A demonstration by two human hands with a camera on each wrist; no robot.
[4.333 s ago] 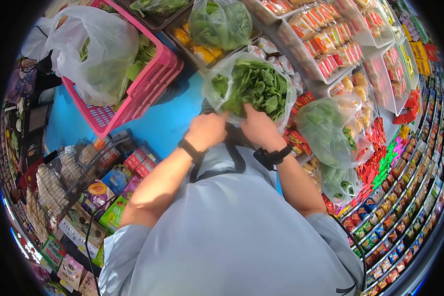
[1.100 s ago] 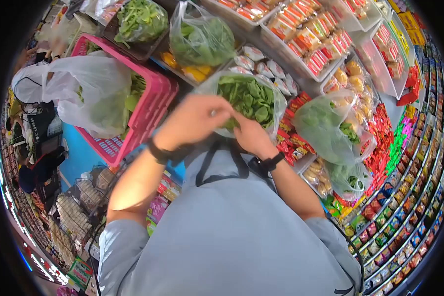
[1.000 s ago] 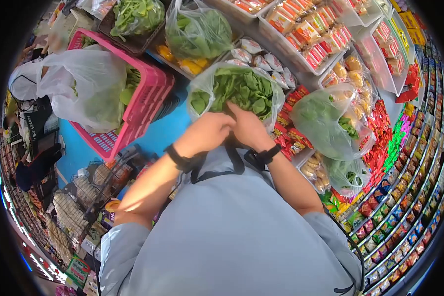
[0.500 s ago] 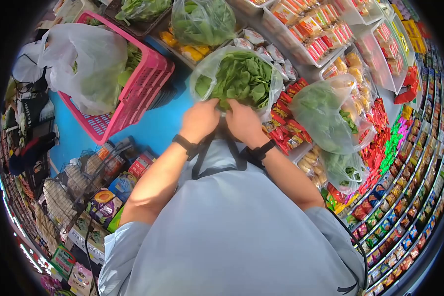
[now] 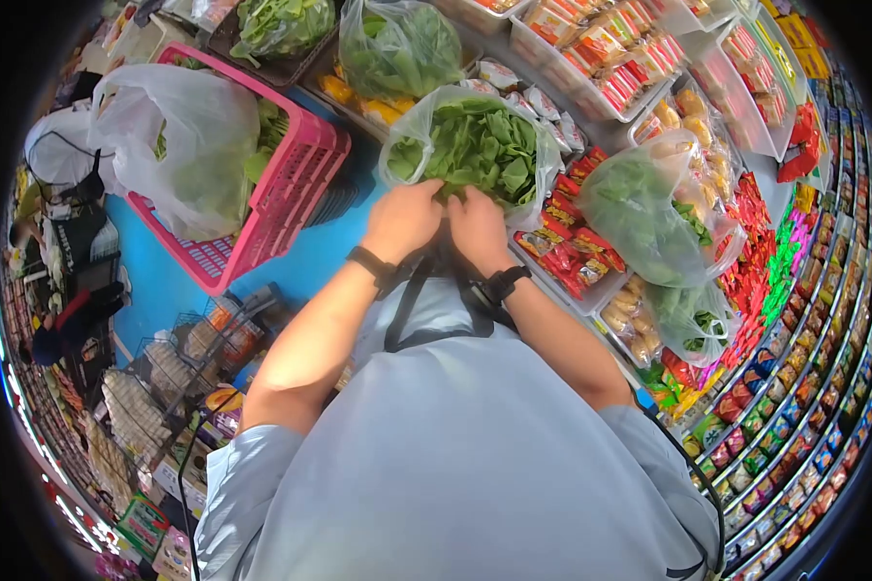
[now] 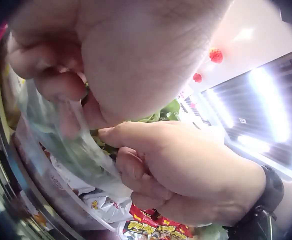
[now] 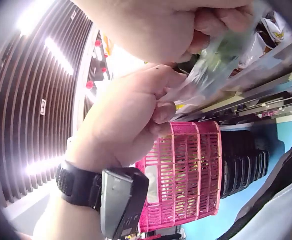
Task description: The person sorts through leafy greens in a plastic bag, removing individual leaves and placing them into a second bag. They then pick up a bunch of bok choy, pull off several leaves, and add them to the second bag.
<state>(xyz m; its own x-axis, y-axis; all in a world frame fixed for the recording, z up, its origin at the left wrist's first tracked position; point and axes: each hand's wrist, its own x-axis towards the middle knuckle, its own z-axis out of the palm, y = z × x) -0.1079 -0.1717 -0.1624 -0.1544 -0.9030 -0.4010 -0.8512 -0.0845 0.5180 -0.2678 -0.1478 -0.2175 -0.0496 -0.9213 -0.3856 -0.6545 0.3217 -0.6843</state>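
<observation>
A clear plastic bag (image 5: 549, 165) of leafy greens (image 5: 484, 145) stands with its mouth wide open in front of the person. Side by side at its near rim, the left hand (image 5: 405, 221) and the right hand (image 5: 478, 230) pinch the plastic, thumbs toward the leaves. In the left wrist view, the left hand's curled fingers (image 6: 61, 82) grip the stretched film (image 6: 68, 135), and the right hand (image 6: 186, 175) sits close beside them. From the right wrist view, the left hand (image 7: 121, 115) pulls film taut between thumb and fingers. Palms hide part of the rim.
A pink basket (image 5: 295, 184) with a bagged load of greens stands left. Bagged greens (image 5: 402, 53) lie beyond, others (image 5: 639, 228) at right. Red snack packets (image 5: 572, 242) and trays of packaged bread (image 5: 606, 68) flank the bag. Wire baskets (image 5: 170, 373) stand lower left.
About a second ago the left hand reached across to the right hand at the bag. It has since drawn back left, and both hands now hold the near rim slightly apart.
</observation>
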